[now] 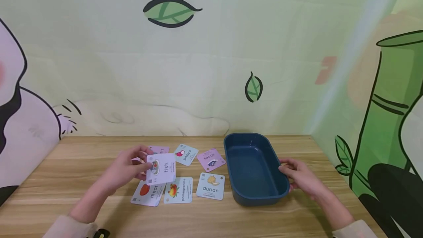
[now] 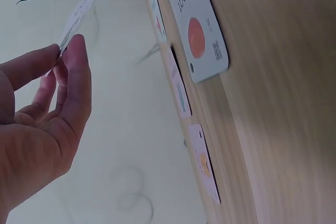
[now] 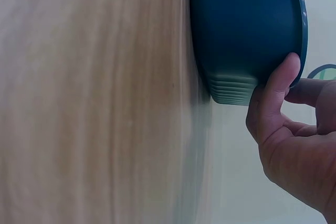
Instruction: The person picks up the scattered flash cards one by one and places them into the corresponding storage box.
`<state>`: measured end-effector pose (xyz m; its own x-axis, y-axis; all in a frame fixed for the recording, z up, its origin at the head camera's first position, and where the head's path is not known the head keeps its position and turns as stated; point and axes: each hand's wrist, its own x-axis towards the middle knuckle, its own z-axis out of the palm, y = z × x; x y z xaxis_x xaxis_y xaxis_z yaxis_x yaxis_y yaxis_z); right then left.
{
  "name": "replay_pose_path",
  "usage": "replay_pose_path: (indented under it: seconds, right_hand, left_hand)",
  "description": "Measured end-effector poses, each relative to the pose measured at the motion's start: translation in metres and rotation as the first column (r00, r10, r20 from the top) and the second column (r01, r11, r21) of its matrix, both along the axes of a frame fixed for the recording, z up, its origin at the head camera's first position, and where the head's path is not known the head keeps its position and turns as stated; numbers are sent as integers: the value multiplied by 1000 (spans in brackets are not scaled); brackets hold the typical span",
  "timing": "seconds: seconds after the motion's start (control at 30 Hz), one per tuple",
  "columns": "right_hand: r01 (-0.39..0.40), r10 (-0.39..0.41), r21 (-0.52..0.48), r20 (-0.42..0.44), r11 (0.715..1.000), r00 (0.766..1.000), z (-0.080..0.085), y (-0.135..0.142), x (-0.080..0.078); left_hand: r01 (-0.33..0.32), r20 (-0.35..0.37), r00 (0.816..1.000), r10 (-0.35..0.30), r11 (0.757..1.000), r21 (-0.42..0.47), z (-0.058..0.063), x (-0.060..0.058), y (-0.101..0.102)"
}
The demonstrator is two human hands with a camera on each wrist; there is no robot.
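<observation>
My left hand (image 1: 132, 164) pinches a fish card (image 1: 165, 170) between thumb and fingers, raised above the other cards. In the left wrist view that card (image 2: 79, 17) appears nearly edge-on. Below it lie a meat card (image 1: 145, 194), partly covered from view, and a pomegranate card (image 1: 183, 190). A purple card (image 1: 161, 150) behind the hand shows only its upper part. On the right, my right hand (image 1: 302, 175) grips the right rim of a dark blue bin (image 1: 236, 179); the right wrist view shows fingers at its rim and outer wall (image 3: 247, 30).
Durian (image 1: 210, 190), shoes (image 1: 211, 159) and pitaya (image 1: 185, 154) cards lie between the left hand and the bin. An orange-pictured card (image 2: 205, 163) shows in the left wrist view. Behind the wooden table (image 1: 198, 221) hangs a printed cloth (image 1: 198, 65).
</observation>
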<state>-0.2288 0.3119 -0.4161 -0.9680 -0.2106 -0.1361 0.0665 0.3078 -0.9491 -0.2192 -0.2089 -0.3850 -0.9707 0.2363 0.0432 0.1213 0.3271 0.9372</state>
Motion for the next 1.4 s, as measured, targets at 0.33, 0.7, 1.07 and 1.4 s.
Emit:
replay_pose_path:
  seconds: [0.33,0.7,1.07,1.4]
  right_hand:
    - [6,-6,4,10,1000,1000,0,0,2]
    - [5,-5,2,11,1000,1000,0,-1,2]
    - [9,-9,8,11,1000,1000,1,-1,2]
    - [-1,1,4,13,1000,1000,3,-2,1]
  left_hand:
    - [10,-1,1000,-10,1000,23,-5,-1,13]
    - [27,-4,1000,-27,999,21,-4,-2,24]
    - [12,0,1000,-12,999,34,-3,-6,37]
    - [22,13,1000,-23,997,69,-7,-12,57]
